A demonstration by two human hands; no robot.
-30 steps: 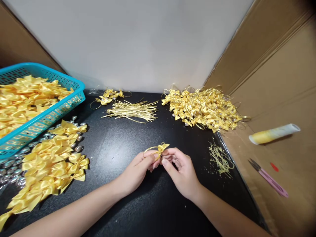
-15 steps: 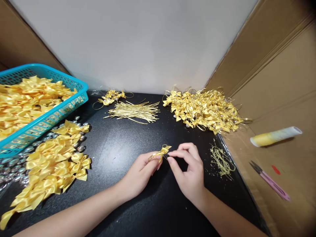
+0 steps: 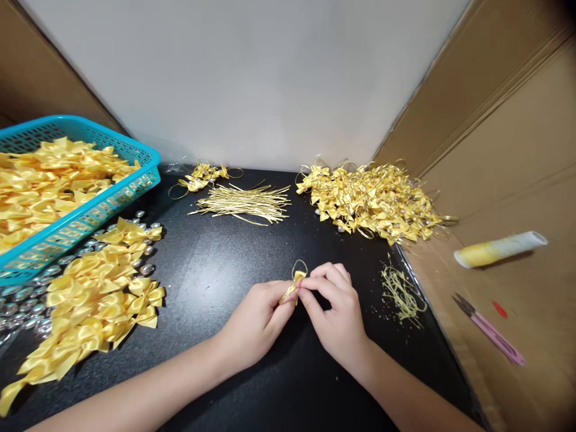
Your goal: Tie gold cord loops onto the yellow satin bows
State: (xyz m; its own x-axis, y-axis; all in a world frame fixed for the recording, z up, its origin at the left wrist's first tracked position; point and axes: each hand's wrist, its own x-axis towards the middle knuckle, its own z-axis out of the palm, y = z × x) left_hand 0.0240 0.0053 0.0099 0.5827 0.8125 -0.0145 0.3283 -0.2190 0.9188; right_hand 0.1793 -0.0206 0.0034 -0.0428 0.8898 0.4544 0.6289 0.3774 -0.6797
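Note:
A small yellow ribbon bow (image 3: 299, 276) with a gold cord loop standing up from it is held over the middle of the black table. My left hand (image 3: 257, 318) grips the bow from the left between thumb and fingers. From the right, my right hand (image 3: 335, 306) pinches at the bow's near side with thumb and forefinger closed together. Both sets of fingertips touch there and cover much of the bow. Beyond the hands lies a bundle of cut gold cords (image 3: 245, 204).
Left are a blue basket (image 3: 155, 162) of bows, loose yellow bows (image 3: 90, 300) and silvery beads (image 3: 22, 309). A heap of corded bows (image 3: 373, 201) lies back right, a smaller group (image 3: 202, 175) back left. Cord scraps (image 3: 402, 294), pink-handled snips (image 3: 495, 336) and a tube (image 3: 501, 249) are right.
My right hand has moved left, closing the small gap to the bow, and its fingertips now meet it. The bow has turned, so its cord loop stands up more.

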